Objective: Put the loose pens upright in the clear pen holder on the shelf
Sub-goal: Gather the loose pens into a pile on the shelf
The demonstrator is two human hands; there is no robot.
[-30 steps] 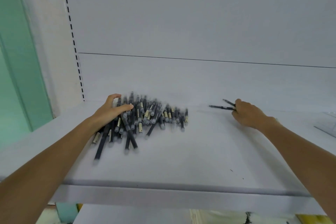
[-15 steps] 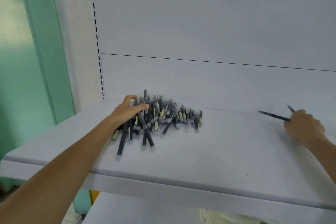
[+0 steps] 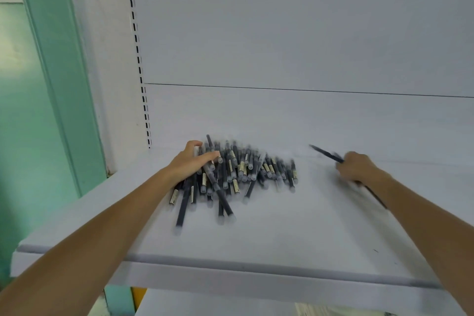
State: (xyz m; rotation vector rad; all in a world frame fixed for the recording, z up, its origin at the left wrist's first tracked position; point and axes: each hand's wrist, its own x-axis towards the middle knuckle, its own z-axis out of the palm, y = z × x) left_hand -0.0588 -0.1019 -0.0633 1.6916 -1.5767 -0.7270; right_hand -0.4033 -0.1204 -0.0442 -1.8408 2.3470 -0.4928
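- White shelf (image 3: 256, 238) fills the bottom and middle of the frame. Its front edge is the lowest part we see.
- Our two bare arms reach over it, one from the lower left corner and one from the lower right.
- Lying flat on the shelf, a bit left of the middle, is a loose pile of pens (image 3: 243, 174). They are dark with pale caps, and some have small pale labels. A few poke out toward us. None of them stand up.
- Our left hand (image 3: 189, 163) rests on the left end of the pile. Its fingers lie almost straight across the pens and the thumb points up. They are not wrapped round anything.
- Our right hand (image 3: 359, 168) is right of the middle, well apart from the pile. Its fingers are curled tight round the held pens (image 3: 325, 154). One dark end points to the upper left, and another sticks out at the lower right by the wrist. It is too blurry for us to count them.
- Behind the hands stands the pale back wall (image 3: 282, 33), with one thin dark line running across it.
- At the upper left, a strip of black slots (image 3: 137, 59) runs down to the shelf's back corner.
- At the far left is a green frame (image 3: 56, 84).
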